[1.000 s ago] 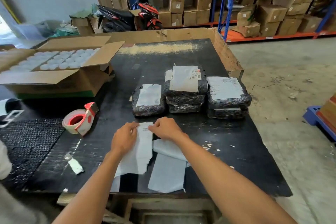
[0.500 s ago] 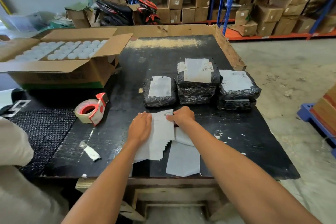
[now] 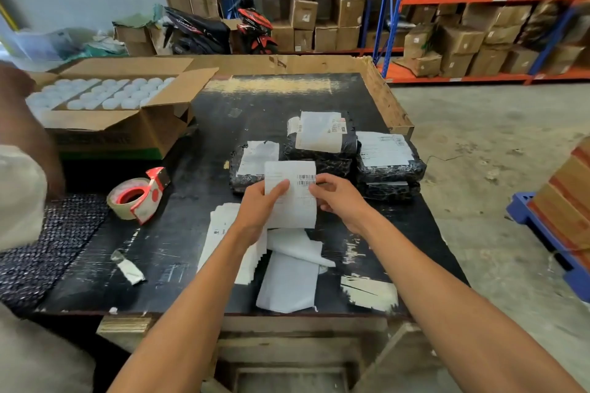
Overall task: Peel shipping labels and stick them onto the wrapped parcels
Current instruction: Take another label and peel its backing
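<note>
A white shipping label [image 3: 295,201] with a barcode is lifted above the black table [image 3: 178,233]. My left hand [image 3: 258,207] pinches its left edge and my right hand [image 3: 340,198] pinches its right edge. Under my hands lies a stack of labels [image 3: 223,233] and loose backing sheets [image 3: 287,284]. Behind the label stand black wrapped parcels, each with a label on top: a left one [image 3: 252,159], a middle stack [image 3: 322,140] and a right stack [image 3: 388,159].
A red tape dispenser [image 3: 139,195] sits left of my hands. An open carton of white lids [image 3: 105,112] stands at the back left. Another person's arm and sleeve [image 3: 19,169] show at the left edge. A blue pallet [image 3: 549,239] is on the floor at right.
Both hands lifted one label off the stack on the table and now hold it up in front of the parcels.
</note>
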### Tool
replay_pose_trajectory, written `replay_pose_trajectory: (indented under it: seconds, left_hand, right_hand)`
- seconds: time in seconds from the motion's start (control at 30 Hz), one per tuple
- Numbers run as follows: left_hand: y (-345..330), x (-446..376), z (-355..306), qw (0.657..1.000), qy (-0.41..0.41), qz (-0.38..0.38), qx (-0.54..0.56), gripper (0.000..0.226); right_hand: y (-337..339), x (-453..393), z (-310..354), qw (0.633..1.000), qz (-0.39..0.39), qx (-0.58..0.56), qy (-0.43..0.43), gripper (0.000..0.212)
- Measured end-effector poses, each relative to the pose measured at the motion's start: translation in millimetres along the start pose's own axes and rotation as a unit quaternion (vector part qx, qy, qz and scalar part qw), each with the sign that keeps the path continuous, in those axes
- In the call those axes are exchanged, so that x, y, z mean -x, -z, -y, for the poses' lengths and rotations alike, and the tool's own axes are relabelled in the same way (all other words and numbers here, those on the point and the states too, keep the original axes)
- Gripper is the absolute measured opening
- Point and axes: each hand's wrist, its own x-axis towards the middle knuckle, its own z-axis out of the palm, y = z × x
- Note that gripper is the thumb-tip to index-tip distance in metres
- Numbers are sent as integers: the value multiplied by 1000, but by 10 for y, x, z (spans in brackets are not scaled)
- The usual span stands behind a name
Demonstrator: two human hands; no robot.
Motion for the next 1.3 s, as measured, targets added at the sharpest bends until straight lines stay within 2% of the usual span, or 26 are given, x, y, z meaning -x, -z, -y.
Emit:
replay_pose_trajectory:
  seconds: [0.1,0.23,0.47,0.67,1.3]
  left_hand:
    - [-185,26,-40,999,4,3,37,21]
    - [-320,57,-62,999,10,35,26,26]
    - [-462,60,-147,998,12,13,59,21]
    - [-462,43,-97,999,11,16,31,21]
    - [-419,81,-138,999,-3,35,-1,18]
  right_hand:
    - [212,64,16,999,-17,26,23,17]
    - [463,100,23,998,-27,40,49,5]
    - [634,190,11,990,24,121,68,15]
    - [652,209,-27,978,-22,189,89,12]
    - [600,256,-12,982,-11,165,92,13]
